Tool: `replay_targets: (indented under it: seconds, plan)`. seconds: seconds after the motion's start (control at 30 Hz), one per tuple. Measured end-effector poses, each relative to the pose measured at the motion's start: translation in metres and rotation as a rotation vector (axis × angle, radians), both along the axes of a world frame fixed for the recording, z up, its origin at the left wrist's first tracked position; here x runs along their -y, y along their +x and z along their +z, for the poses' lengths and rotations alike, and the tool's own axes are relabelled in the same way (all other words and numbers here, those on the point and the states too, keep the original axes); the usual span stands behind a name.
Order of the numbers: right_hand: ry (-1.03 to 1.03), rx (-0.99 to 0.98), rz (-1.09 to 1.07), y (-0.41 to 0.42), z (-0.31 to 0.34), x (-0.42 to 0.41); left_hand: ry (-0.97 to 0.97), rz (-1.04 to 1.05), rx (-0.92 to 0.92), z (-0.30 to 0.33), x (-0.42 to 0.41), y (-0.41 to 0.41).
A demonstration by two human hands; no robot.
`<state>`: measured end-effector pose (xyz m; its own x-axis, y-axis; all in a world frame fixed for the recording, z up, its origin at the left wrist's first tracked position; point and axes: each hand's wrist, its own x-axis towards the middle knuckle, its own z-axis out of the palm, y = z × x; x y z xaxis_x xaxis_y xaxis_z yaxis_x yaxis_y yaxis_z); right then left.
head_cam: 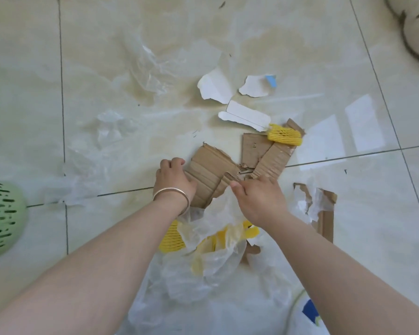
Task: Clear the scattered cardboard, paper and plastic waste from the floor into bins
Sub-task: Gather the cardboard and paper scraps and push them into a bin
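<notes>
Two hands work mid-floor: the left hand (173, 177) curls its fingers round a torn cardboard piece (211, 175), while the right hand (259, 197), fingers hidden, reaches for it. Gathering seems underway; next, carry it to the green bin (3, 218) at the floor's left edge.

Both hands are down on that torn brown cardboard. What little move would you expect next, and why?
Probably a lift: the left hand grips the left edge of the torn cardboard piece and the right hand rests at its right edge, so the grip looks nearly set. I would raise it and carry it toward the green bin at the left, since more cardboard strips wait just beyond.
</notes>
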<state>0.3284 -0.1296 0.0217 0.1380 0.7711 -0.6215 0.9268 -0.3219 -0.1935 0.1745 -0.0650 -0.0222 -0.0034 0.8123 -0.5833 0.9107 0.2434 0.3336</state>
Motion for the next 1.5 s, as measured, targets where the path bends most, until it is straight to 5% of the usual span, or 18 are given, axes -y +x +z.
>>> replay_targets:
  seconds: [0.2, 0.37, 0.6, 0.83, 0.93, 1.17, 1.37, 1.5]
  plan:
    - [-0.203, -0.005, -0.19, 0.008, -0.007, 0.003, 0.027, 0.025, 0.034, -0.007, 0.002, 0.004]
    - [-0.332, 0.088, -0.03, 0.001, -0.008, 0.008, 0.034, 0.018, 0.032, -0.007, 0.006, 0.01]
    - [0.033, 0.108, 0.091, -0.014, -0.011, 0.012, -0.069, 0.161, 0.18, -0.004, 0.004, 0.006]
    - [0.149, 0.233, 0.275, -0.012, -0.016, 0.022, -0.145, 0.13, 0.268, 0.005, 0.008, 0.012]
    - [0.209, 0.058, 0.207, -0.005, -0.01, 0.023, -0.156, 0.072, 0.217, 0.007, 0.009, 0.015]
    - [-0.355, -0.091, 0.307, 0.013, 0.014, 0.03, -0.222, 0.013, 0.16, 0.011, 0.01, 0.016]
    - [-0.474, -0.337, -0.388, 0.011, -0.002, 0.042, -0.251, 0.045, 0.165, 0.013, 0.015, 0.012]
    - [-0.356, -0.151, -0.398, 0.003, -0.014, 0.053, -0.31, 0.056, 0.137, 0.01, 0.021, 0.005]
